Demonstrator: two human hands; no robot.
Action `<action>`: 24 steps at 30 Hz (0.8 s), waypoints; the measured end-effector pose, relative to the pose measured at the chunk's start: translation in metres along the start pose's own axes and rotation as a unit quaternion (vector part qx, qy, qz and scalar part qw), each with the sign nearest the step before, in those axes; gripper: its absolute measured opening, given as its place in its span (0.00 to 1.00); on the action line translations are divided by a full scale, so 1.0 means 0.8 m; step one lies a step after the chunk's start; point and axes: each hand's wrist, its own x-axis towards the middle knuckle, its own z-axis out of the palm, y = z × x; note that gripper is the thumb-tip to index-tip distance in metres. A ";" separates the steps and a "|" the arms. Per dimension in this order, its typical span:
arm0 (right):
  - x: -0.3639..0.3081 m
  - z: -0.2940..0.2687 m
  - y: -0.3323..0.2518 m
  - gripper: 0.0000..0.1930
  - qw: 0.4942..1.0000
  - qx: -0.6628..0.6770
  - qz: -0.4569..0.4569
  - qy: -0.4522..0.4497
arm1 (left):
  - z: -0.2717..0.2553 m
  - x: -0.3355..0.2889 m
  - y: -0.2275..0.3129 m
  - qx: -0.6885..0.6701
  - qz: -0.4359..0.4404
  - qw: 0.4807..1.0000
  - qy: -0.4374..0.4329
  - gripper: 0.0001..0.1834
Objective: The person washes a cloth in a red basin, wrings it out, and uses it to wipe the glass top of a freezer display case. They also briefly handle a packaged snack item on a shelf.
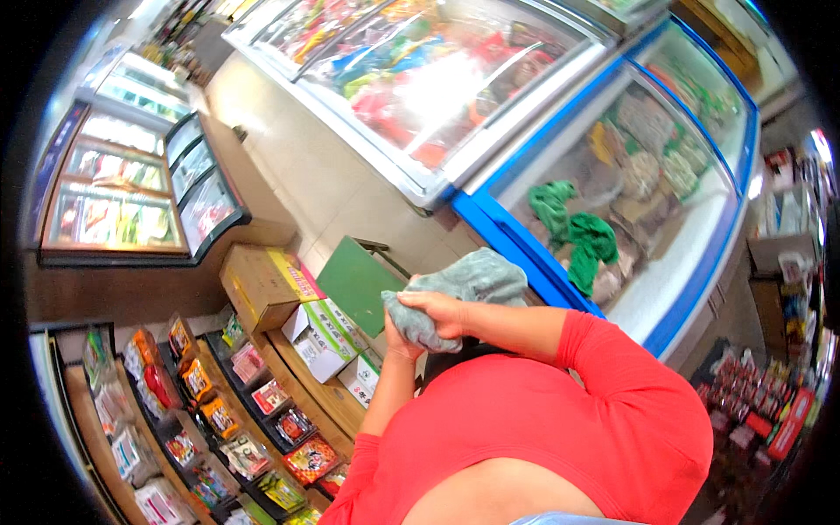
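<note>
A bunched grey-green cloth (477, 278) is gripped between my two hands in front of my body. My right hand (440, 312) lies over the near side of it, fingers closed on the fabric. Under its left end, my left hand (401, 339) is closed round the cloth, with most of its fingers hidden. Part of the cloth spreads loose to the right, towards the blue-framed freezer. A crumpled dark green cloth (591, 245) lies on that freezer's glass top, apart from both hands.
The blue-framed chest freezer (534, 254) stands to my right; a white-framed one (407, 179) lies beyond. A green flat-topped stool (354, 284) and cardboard boxes (258, 284) stand left of my hands. Snack shelves (210, 359) fill the lower left, below an open display cooler (114, 249).
</note>
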 end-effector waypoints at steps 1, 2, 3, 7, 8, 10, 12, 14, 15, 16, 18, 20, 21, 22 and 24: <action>0.028 -0.014 0.005 0.17 0.999 -0.003 -0.022 -0.024 | -0.055 0.010 0.010 -0.078 -0.023 0.994 -0.073 0.29; 0.035 -0.002 0.004 0.17 0.997 -0.051 -0.036 -0.035 | -0.051 0.008 0.025 -0.067 -0.005 0.997 -0.026 0.29; 0.040 0.009 0.001 0.18 0.993 -0.096 -0.052 -0.046 | -0.043 0.007 0.037 -0.057 0.010 0.998 0.021 0.29; 0.096 0.015 -0.018 0.15 0.981 -0.150 -0.111 -0.049 | -0.161 0.081 0.053 -0.117 0.039 0.992 0.012 0.24; 0.109 0.017 -0.032 0.15 0.976 -0.162 -0.129 -0.059 | -0.170 0.106 0.063 -0.136 0.054 0.989 -0.024 0.24; 0.133 0.007 -0.069 0.15 0.961 -0.200 -0.182 -0.050 | -0.066 0.124 0.095 -0.100 0.017 0.994 -0.046 0.22; 0.153 0.016 -0.099 0.16 0.933 -0.296 -0.204 -0.032 | -0.071 0.150 0.122 -0.129 0.031 0.982 -0.138 0.24; 0.159 0.034 -0.152 0.16 0.870 -0.451 -0.199 0.015 | -0.055 0.179 0.159 -0.047 0.010 0.999 -0.011 0.23; 0.146 0.057 -0.176 0.17 0.886 -0.408 -0.220 0.013 | 0.006 0.181 0.187 0.024 0.003 0.998 0.057 0.23; 0.152 0.045 -0.198 0.18 0.895 -0.373 -0.244 -0.011 | 0.041 0.190 0.204 0.097 -0.006 0.988 0.123 0.22; 0.115 0.099 -0.237 0.19 0.925 -0.310 -0.219 0.001 | 0.015 0.207 0.253 0.189 -0.071 0.978 0.055 0.22; 0.081 0.108 -0.272 0.19 0.941 -0.306 -0.141 0.029 | 0.064 0.210 0.295 0.335 -0.040 0.941 -0.025 0.18; 0.069 0.127 -0.281 0.17 0.938 -0.310 -0.156 0.009 | 0.060 0.215 0.316 0.422 -0.012 0.905 -0.055 0.15; 0.061 0.134 -0.289 0.16 0.915 -0.367 -0.167 0.015 | 0.056 0.223 0.338 0.504 0.018 0.859 -0.089 0.12; 0.047 0.144 -0.307 0.15 0.853 -0.486 -0.188 0.029 | 0.069 0.246 0.375 0.602 0.109 0.780 -0.131 0.09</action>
